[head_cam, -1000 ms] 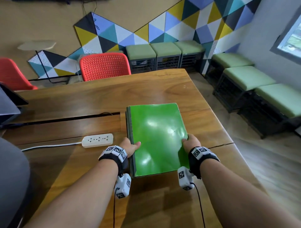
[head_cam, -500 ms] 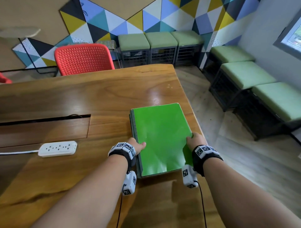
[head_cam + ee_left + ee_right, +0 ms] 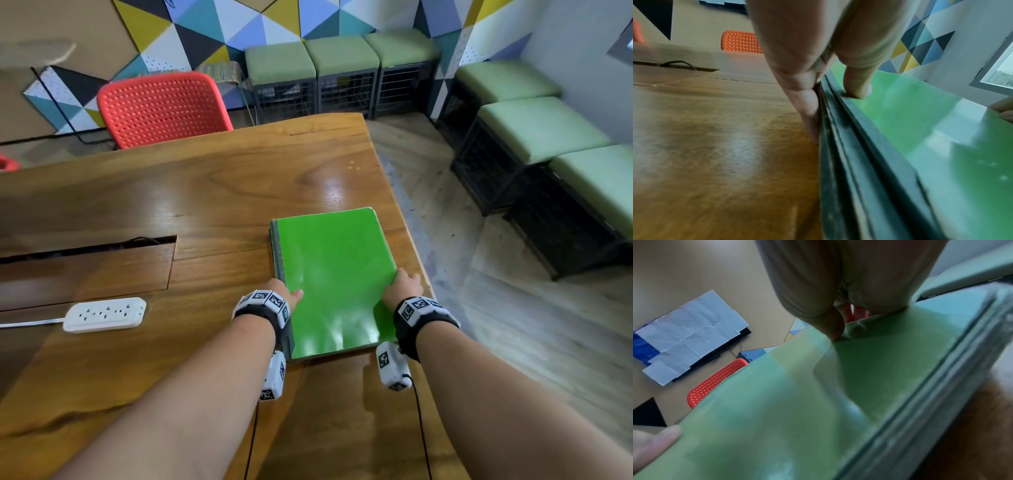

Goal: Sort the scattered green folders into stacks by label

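Note:
A stack of green folders (image 3: 332, 274) with dark spines on its left side sits near the right edge of the wooden table (image 3: 205, 192). My left hand (image 3: 286, 293) grips the spine side, thumb on the top cover (image 3: 941, 146) and fingers (image 3: 809, 104) against the spines down at the tabletop. My right hand (image 3: 404, 286) grips the opposite edge, and its thumb (image 3: 834, 327) presses on the glossy cover (image 3: 797, 402), which bows slightly. No labels show. I cannot tell whether the stack rests on the wood or is just off it.
A white power strip (image 3: 104, 314) lies to the left of the stack, in front of a cable slot (image 3: 85, 250). A red chair (image 3: 161, 109) stands at the far side. Green-cushioned stools (image 3: 342, 58) line the walls. The table's right edge (image 3: 411, 240) runs beside the stack.
Both hands have moved the stack to the right, away from the power strip and nearer the table's right edge. The head view has turned right too.

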Available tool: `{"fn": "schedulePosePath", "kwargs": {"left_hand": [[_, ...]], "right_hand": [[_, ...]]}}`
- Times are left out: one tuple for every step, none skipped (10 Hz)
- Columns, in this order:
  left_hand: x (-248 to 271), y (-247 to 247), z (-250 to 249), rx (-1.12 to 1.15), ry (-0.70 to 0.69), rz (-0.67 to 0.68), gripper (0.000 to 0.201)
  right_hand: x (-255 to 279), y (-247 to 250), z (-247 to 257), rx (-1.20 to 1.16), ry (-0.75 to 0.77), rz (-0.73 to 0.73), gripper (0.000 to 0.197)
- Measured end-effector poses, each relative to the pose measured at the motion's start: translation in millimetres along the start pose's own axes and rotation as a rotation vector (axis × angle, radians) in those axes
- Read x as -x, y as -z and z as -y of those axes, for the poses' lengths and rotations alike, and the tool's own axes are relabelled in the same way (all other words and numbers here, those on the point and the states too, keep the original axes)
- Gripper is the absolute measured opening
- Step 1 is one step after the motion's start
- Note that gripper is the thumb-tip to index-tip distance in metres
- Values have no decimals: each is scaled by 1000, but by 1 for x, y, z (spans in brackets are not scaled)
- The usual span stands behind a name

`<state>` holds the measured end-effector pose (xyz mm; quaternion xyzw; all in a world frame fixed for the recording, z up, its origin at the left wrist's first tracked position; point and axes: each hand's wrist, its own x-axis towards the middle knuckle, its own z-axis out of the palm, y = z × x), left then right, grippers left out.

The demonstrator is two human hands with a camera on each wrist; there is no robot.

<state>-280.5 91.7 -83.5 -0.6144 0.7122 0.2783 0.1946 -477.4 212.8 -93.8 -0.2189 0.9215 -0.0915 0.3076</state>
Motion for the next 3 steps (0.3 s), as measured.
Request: {"fn": "schedulePosePath", "kwargs": {"left_hand": [[1,5,-1,24,14,2,69],[4,15,-2,98,39,-7,80],[14,32,5,153,24,-28,79]], "right_hand": [[8,4,3,74,-26,22,50],[17,6,6,94,-8,-9,51],[29,12,13,71,35,-54,51]]}}
